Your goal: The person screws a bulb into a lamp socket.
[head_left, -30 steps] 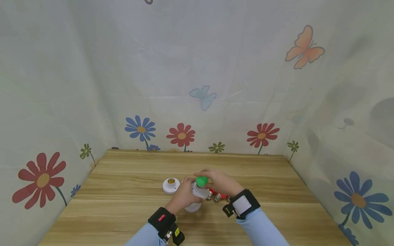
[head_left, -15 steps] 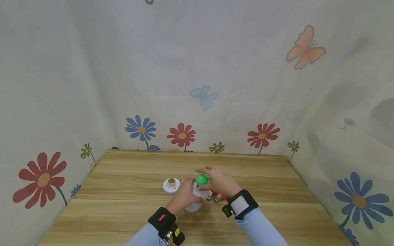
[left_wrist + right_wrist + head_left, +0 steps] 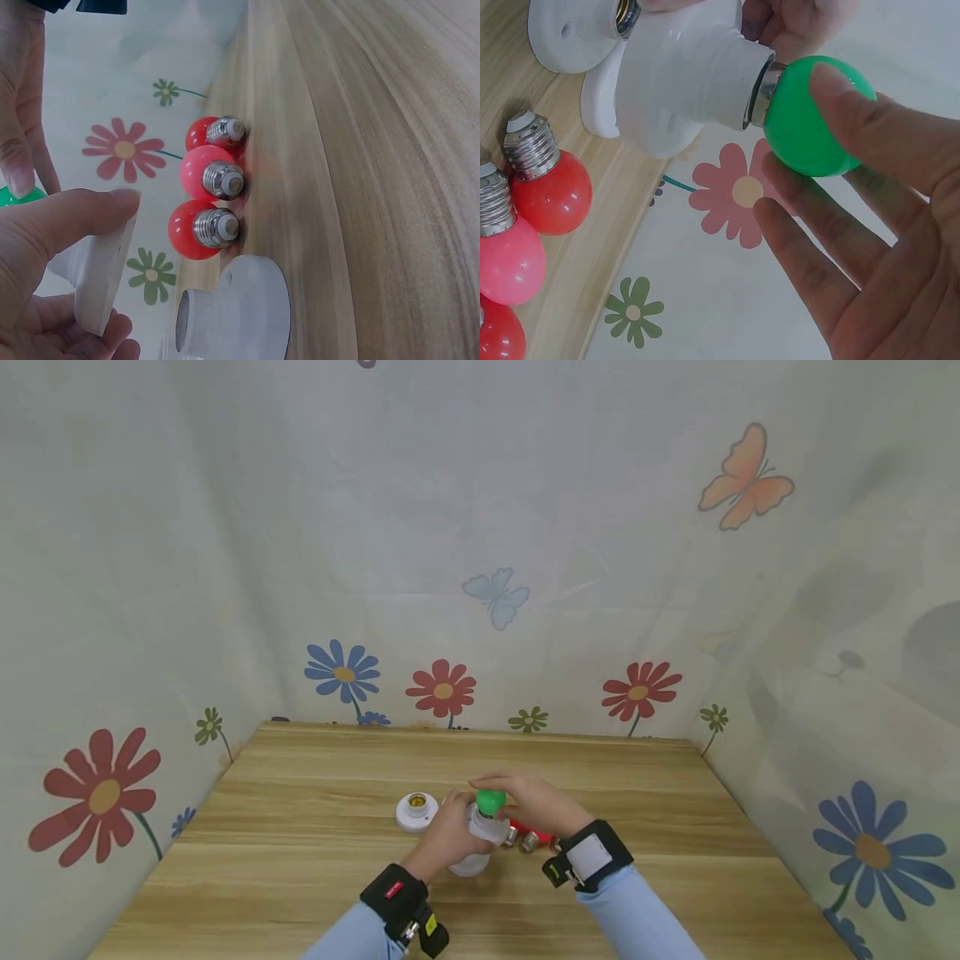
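Observation:
My left hand (image 3: 448,839) grips the round base of a white lamp holder (image 3: 664,90), raised above the table. In the right wrist view, a green light bulb (image 3: 802,131) points its metal screw end into the holder's mouth, with some metal still showing. My right hand (image 3: 534,803) pinches the bulb, the thumb on one side and fingers on the other. From the left wrist, the held holder (image 3: 105,281) appears edge-on between thumb and fingers, and only a sliver of the green bulb (image 3: 21,196) shows.
Below the hands stands another white lamp holder (image 3: 471,865), and one more holder (image 3: 417,812) sits to its left on the wooden table (image 3: 300,860). Several red and pink bulbs lie to the right, including a pink bulb (image 3: 204,169). A flowered cloth hangs behind.
Half a second ago my right hand's fingers were spread back, showing more of the green bulb. Now they lie over it again, the wrist slightly turned. My left hand keeps its grip on the holder.

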The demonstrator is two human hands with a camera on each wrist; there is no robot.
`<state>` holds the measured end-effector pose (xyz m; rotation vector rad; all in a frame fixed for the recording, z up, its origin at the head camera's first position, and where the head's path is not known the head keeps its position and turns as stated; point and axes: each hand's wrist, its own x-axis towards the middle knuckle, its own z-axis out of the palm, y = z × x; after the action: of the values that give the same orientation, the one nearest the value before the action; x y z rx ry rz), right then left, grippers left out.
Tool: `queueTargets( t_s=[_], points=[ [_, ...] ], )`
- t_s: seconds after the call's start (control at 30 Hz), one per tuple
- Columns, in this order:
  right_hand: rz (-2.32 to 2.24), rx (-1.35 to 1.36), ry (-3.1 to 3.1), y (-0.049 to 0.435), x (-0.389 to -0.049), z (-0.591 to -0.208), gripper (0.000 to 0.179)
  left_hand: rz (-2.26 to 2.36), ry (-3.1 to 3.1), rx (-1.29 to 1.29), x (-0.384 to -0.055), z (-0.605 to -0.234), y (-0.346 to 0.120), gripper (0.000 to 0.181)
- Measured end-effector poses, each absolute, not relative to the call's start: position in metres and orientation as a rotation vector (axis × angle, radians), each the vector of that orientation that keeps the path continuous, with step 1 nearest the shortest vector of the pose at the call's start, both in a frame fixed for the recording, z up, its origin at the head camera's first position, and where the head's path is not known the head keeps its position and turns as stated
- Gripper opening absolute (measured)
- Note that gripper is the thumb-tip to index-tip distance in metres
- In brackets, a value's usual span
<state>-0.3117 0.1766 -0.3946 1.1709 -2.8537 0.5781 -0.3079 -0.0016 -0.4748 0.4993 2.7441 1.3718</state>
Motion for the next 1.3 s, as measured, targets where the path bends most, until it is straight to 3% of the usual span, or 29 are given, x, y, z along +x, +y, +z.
queueTargets(
  t_s=[0.43,0.67,0.83,1.3],
  points=[
    [0.490,0.872,-2.795,0.167,-0.308,-0.400,0.051,1.375,2.723,0.480,-0.307,-0.474,0.000,0.079],
    [0.562,1.090,-2.842,0.176,-0.312,-0.400,0.066,1.369,2.752,0.513,-0.306,-0.473,-0.001,0.081],
    [0.610,1.245,-2.876,0.181,-0.314,-0.399,0.063,1.355,2.756,0.471,-0.305,-0.471,-0.001,0.084],
    [0.597,1.066,-2.811,0.178,-0.311,-0.401,0.047,1.389,2.740,0.510,-0.306,-0.474,0.000,0.079]
  ],
)
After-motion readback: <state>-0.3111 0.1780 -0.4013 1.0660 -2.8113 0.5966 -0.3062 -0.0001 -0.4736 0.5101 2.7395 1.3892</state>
